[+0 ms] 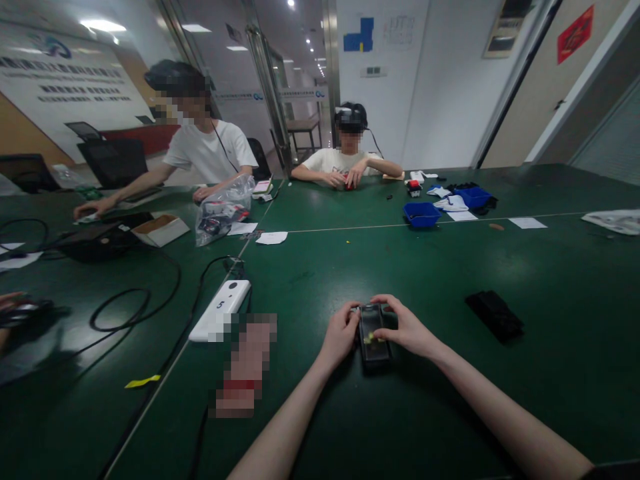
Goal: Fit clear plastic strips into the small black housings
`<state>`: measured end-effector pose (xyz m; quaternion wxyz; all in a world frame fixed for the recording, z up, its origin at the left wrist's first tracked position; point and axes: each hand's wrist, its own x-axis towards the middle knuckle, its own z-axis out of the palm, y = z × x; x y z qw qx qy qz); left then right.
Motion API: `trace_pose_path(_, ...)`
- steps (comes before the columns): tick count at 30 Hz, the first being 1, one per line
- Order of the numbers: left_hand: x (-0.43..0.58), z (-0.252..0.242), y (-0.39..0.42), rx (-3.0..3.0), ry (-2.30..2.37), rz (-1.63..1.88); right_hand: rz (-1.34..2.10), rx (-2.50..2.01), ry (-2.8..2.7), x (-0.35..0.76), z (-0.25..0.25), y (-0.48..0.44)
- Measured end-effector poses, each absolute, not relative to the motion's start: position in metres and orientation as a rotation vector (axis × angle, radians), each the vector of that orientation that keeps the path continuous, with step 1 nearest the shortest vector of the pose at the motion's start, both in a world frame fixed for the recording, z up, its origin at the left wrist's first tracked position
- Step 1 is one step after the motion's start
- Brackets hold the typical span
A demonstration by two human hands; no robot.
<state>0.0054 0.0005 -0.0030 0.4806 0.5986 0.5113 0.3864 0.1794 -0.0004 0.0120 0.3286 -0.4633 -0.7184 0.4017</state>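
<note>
Beneath the fingers (387,299) spreads a dark green tabletop (430,427) with pale seams. Straight beyond them rises a white wall (445,100); a little left of it, a glass partition (225,63) with metal frames shows ceiling lights behind. Far left of the fingers, black chairs (113,163) stand below a white sign wall (85,83). Far right is a beige door (545,80) bearing a red paper (575,33).

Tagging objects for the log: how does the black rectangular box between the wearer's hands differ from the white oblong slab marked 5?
Colour: the black box shows yellow patches on top; the white slab bears a dark 5.
Contact: left hand and right hand touch the box; neither touches the slab.
Pose: the box points nearly straight ahead; the slab slants rightward.
Both are oblong.
</note>
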Motion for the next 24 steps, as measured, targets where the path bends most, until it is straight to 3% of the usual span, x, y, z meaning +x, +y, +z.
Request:
trace_pose_path(13, 0.004, -0.001, 0.001, 1.530, 1.237, 0.915, 1.314, -1.197, -1.742, 0.181, 0.011, 0.001)
trace_pose_path(24, 0.004, -0.009, 0.003, 1.512, 1.240, 0.988, 1.270, -1.187, -1.765, 0.180, -0.004, 0.003)
